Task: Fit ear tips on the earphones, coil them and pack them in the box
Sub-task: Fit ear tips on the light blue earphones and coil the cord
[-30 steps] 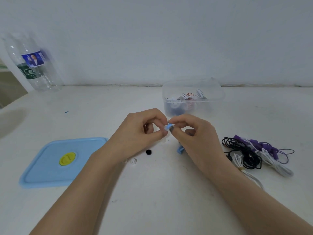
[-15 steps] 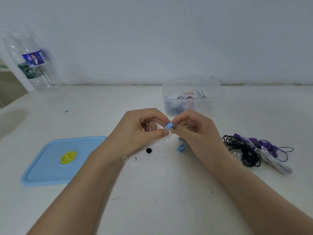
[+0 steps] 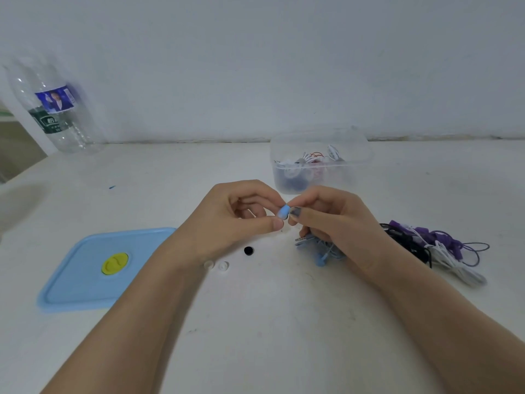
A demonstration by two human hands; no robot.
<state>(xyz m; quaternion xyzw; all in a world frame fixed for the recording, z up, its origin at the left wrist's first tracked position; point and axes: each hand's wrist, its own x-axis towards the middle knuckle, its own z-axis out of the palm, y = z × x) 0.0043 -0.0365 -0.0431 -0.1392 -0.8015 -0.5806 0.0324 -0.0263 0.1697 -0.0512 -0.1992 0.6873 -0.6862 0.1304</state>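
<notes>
Pinching one blue earbud between them, left hand and right hand meet fingertip to fingertip above the table. Blue cable lies under the right hand; box just behind the grip, black tip just below it.

Bench: matt white surface, faintly scuffed and speckled.
Box: clear frosted plastic, smooth.
Lid: pale blue plastic, smooth, soft sheen; yellow rubbery-looking plug at centre.
Bottle: thin clear plastic, crinkled, glossy printed paper or film label.
Earbud: light blue plastic, smooth, slightly glossy.
Cables: black, white and purple rubbery sheathing, smooth.
Loose ear tips: translucent soft silicone look; one black, matt.
Wall: matt painted plaster.
</notes>
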